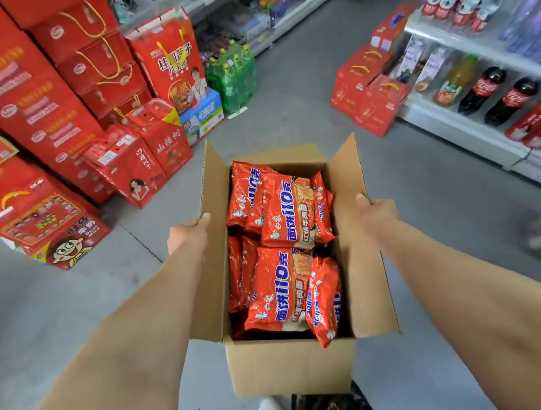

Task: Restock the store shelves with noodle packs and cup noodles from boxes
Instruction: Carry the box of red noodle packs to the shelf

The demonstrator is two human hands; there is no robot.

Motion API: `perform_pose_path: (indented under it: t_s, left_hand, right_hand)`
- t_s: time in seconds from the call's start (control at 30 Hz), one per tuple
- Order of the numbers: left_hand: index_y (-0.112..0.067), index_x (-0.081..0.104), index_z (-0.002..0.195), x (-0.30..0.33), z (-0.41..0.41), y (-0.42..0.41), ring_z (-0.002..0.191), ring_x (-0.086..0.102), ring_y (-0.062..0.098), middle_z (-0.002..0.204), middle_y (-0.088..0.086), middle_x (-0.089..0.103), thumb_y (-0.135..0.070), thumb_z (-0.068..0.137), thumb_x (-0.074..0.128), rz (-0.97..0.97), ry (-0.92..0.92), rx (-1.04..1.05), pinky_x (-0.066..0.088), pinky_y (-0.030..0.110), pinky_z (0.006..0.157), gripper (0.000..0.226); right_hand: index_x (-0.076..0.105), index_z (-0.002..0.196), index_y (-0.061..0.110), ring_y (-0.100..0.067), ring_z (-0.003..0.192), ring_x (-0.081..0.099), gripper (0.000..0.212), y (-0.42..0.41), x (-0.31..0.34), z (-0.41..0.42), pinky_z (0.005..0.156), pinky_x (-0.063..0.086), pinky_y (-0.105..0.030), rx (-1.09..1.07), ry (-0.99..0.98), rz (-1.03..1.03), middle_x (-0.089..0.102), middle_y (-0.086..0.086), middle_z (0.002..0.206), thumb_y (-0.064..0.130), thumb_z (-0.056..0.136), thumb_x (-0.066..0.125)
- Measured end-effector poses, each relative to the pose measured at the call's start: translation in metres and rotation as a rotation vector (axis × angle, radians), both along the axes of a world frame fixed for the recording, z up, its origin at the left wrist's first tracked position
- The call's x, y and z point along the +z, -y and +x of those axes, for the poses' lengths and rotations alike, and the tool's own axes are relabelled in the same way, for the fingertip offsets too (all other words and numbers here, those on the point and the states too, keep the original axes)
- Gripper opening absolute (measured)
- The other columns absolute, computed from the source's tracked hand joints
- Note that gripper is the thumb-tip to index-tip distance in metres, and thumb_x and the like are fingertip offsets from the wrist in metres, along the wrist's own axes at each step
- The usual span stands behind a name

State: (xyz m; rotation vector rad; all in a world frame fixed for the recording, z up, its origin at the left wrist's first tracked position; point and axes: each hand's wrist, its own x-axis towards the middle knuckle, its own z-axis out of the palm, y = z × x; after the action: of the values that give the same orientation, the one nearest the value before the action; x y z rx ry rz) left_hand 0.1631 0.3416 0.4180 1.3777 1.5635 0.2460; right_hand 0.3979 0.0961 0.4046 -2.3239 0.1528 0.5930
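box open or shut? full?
Open: the cardboard box has its flaps standing up, a hand gripping each side flap. Orange noodle packs fill it nearly to the rim.

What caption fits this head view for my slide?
Both hands, left and right, grip an open cardboard box of noodle packs.

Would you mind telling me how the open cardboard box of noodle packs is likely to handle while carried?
The cardboard box probably feels light for its size, since it holds only airy noodle packs. The packs lie loose, so they may shift if it tilts. The left hand and right hand grip near upright flaps, which likely flex.
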Motion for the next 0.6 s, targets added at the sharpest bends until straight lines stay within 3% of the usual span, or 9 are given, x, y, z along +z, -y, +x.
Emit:
perform_pose_path:
  t_s: [0.07,0.2,0.33,0.43,0.6]
  left_hand:
    - [-0.015,0.072,0.115,0.002,0.022,-0.017,0.083,0.059,0.025,0.096,0.006,0.064,-0.048,0.091,0.069,0.006,-0.021,0.011,0.044,0.029,0.079,0.041]
    - [-0.02,0.063,0.084,0.009,0.084,-0.057,0.074,0.057,0.024,0.095,0.007,0.065,-0.048,0.09,0.069,0.012,-0.042,0.037,0.045,0.03,0.076,0.03]
    - [-0.018,0.061,0.084,0.021,0.145,-0.097,0.061,0.052,0.018,0.077,0.002,0.058,-0.048,0.09,0.069,0.028,-0.07,0.064,0.044,0.03,0.074,0.032]
    - [-0.014,0.066,0.081,0.028,0.195,-0.127,0.06,0.054,0.021,0.076,0.006,0.061,-0.048,0.091,0.069,0.045,-0.07,0.054,0.046,0.031,0.072,0.035]
    - [-0.015,0.075,0.103,0.036,0.277,-0.176,0.063,0.058,0.024,0.086,0.009,0.065,-0.046,0.091,0.069,0.07,-0.053,0.038,0.046,0.03,0.073,0.034]
  right_hand:
    - [0.065,0.083,0.01,-0.036,0.088,0.061,0.04,-0.017,0.0,0.024,0.08,0.047,-0.036,0.019,-0.005,-0.009,0.063,-0.013,0.087,0.045,0.099,0.054]
    - [0.059,0.075,0.009,-0.033,0.08,0.055,0.043,-0.059,0.004,0.089,0.074,0.042,-0.033,0.057,-0.014,0.005,0.056,-0.011,0.078,0.043,0.1,0.054]
    - [0.052,0.065,0.011,-0.03,0.072,0.051,0.047,-0.103,0.016,0.153,0.072,0.038,-0.031,0.081,-0.027,0.007,0.05,-0.006,0.068,0.041,0.101,0.054]
    - [0.041,0.057,0.014,-0.025,0.058,0.042,0.052,-0.138,0.025,0.204,0.069,0.036,-0.032,0.083,-0.006,0.019,0.042,-0.004,0.06,0.039,0.1,0.055]
    - [0.038,0.055,0.015,-0.027,0.066,0.044,0.054,-0.192,0.034,0.282,0.07,0.035,-0.032,0.102,0.03,-0.021,0.039,-0.003,0.06,0.038,0.1,0.055]
